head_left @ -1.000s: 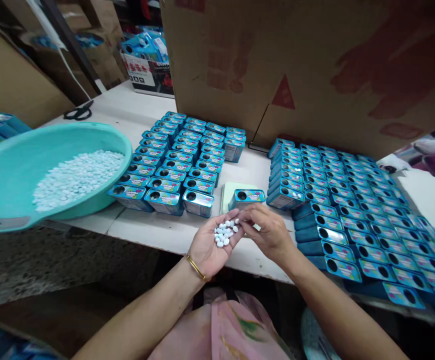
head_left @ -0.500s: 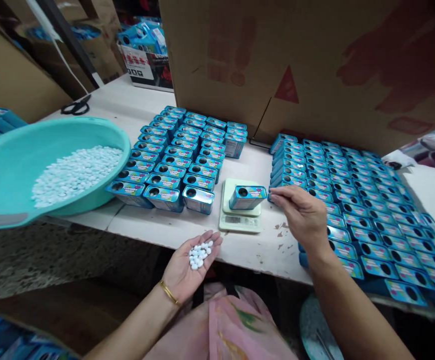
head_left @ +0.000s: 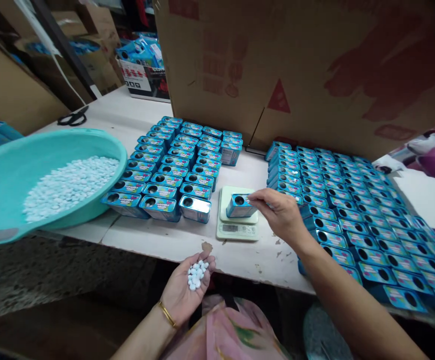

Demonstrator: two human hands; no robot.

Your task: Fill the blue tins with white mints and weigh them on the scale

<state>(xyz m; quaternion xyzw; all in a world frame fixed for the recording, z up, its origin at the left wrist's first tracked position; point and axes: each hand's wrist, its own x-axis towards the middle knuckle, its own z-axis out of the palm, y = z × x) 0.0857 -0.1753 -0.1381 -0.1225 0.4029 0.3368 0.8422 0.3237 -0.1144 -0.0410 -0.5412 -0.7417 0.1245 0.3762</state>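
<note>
My left hand (head_left: 182,295) is palm up below the table's front edge, cupped under a small heap of white candies (head_left: 197,276). A gold bangle circles that wrist. On a pale green digital scale (head_left: 245,235) stands a blue tin (head_left: 240,212) with a round dark hole in its top. My right hand (head_left: 283,214) is pinched at the right end of this tin's top, its fingertips covering part of the lid. Whether they touch the tin or hold a candy, I cannot make out.
A turquoise basin (head_left: 90,137) of white candies (head_left: 75,185) stands at left. Rows of blue tins (head_left: 165,180) are left of the scale, more blue tins (head_left: 356,215) at right. Behind rises a large cardboard box (head_left: 247,60). Black scissors (head_left: 73,117) lie far left.
My right hand has moved left, from beside the tin to over its right end. My left hand still cradles the candies, slightly lower in view. The whole scene has shifted a little downward.
</note>
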